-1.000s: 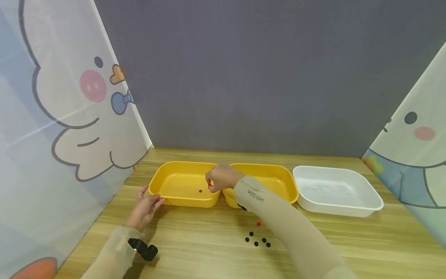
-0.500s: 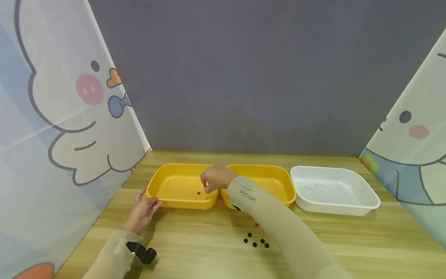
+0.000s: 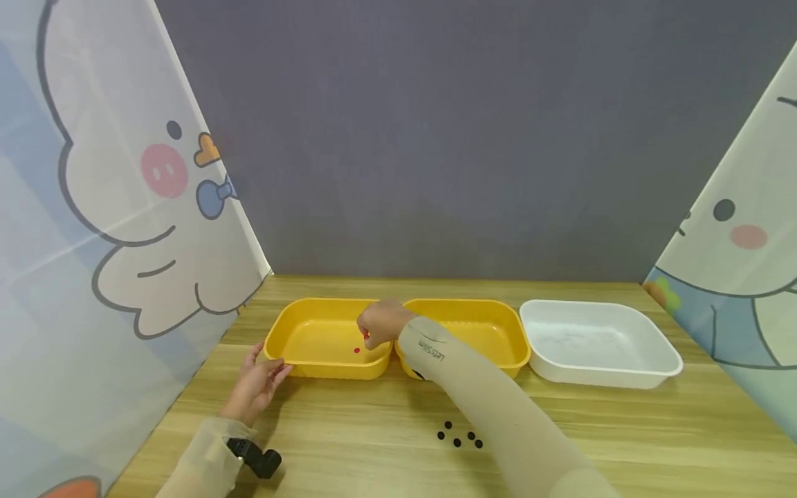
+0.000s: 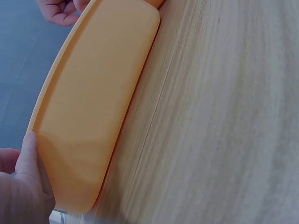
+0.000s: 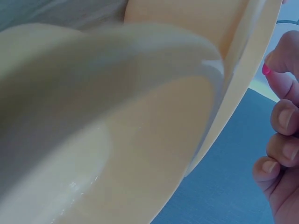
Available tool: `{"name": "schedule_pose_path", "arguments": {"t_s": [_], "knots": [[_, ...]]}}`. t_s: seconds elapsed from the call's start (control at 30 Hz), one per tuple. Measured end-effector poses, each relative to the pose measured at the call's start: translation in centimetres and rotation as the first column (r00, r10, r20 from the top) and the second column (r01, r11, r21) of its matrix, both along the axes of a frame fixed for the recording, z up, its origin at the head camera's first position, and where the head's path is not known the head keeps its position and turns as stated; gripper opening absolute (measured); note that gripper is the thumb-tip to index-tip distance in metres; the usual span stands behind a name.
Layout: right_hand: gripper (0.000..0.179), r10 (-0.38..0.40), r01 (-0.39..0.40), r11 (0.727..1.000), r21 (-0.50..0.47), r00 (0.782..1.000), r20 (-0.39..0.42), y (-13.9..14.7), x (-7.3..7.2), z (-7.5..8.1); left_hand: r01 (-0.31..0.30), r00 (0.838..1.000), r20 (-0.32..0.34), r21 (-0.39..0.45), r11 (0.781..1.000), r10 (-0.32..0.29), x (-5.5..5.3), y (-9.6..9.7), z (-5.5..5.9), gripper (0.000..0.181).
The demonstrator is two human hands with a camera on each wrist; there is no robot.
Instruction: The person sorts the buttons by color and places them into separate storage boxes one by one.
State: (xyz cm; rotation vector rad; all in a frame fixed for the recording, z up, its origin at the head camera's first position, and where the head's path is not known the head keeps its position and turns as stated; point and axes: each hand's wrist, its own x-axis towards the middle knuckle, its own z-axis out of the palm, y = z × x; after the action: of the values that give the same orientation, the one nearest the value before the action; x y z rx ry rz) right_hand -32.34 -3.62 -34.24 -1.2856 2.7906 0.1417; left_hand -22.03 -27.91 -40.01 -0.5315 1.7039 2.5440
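Note:
Over the right part of the left yellow tray [image 3: 336, 372], my right hand [image 3: 382, 322] pinches a small round red piece [image 5: 266, 69] between thumb and forefinger. Its other fingers are curled in. Another red piece [image 3: 357, 350] lies on the floor of that tray, just below the fingertips. My left hand [image 3: 257, 387] grips the tray's near left corner, the thumb [image 4: 29, 148] against the rim. In the left wrist view this tray's outer wall fills the left side. Several small round black pieces [image 3: 457, 443] lie on the table in front.
A second yellow tray [image 3: 492, 304] stands right of the first, partly under my right forearm. Beyond it is a white tray [image 3: 604, 377]. All stand in a row on the wooden table [image 3: 349, 436]. A grey wall rises behind, with printed cloths at both sides.
My right hand has moved slightly left over the left tray, still pinching the red piece. A red piece seen on the table earlier is now covered by the right sleeve. The left hand stays at the corner.

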Motion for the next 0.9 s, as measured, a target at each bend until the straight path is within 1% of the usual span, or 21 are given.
{"name": "schedule_pose_path", "arguments": {"t_s": [0.17,0.37,0.53,0.77,0.9], "knots": [[0.007,-0.004,0.004,1.000,0.006,1.000,0.013,-0.2,-0.3,0.1,0.000,1.000,-0.009,0.012,1.000,0.000,0.1,-0.1,0.0,0.078],[0.015,-0.030,0.031,0.999,-0.015,0.999,0.024,-0.1,-1.0,0.3,0.004,1.000,-0.010,0.011,1.000,-0.004,0.1,-0.1,0.1,0.078],[0.017,-0.021,0.022,1.000,-0.020,0.999,0.044,-0.3,-1.2,0.5,0.005,1.000,-0.007,0.011,1.000,-0.005,0.1,-0.2,0.0,0.078],[0.018,-0.004,0.004,1.000,0.010,0.999,0.038,-0.6,-1.3,0.8,0.012,1.000,-0.001,0.018,1.000,-0.012,0.0,0.0,-0.1,0.078],[0.020,0.000,0.001,1.000,-0.011,0.999,0.043,-0.6,-1.7,0.7,0.004,1.000,0.003,0.018,1.000,-0.004,0.0,0.1,-0.1,0.079]]}}
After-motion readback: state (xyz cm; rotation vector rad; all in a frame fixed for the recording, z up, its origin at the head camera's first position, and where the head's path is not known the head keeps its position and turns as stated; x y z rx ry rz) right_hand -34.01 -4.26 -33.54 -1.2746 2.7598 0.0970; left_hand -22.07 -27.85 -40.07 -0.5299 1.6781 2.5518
